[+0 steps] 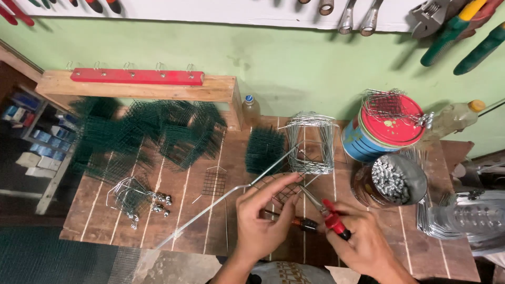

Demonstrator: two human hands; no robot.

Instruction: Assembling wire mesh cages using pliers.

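Observation:
My left hand (263, 215) pinches a long bent metal wire (221, 199) that runs from the lower left up toward a silvery wire cage (311, 141). Red-handled pliers (329, 215) sit in my right hand (363, 244), their jaws pointing up-left toward the wire near my left fingertips. A small piece of wire mesh (279, 190) lies under the fingers. A dark screwdriver with an orange handle (302, 223) rests on the wooden table (194, 231) between both hands.
Green wire mesh pieces (147, 134) pile up at the left and one (264, 149) at the centre. A small mesh panel (214, 181), a wire bundle with bolts (139, 199), a red-lidded can (381, 129), a tin of screws (392, 181) and a bottle (251, 109) stand around. Tools hang on the wall.

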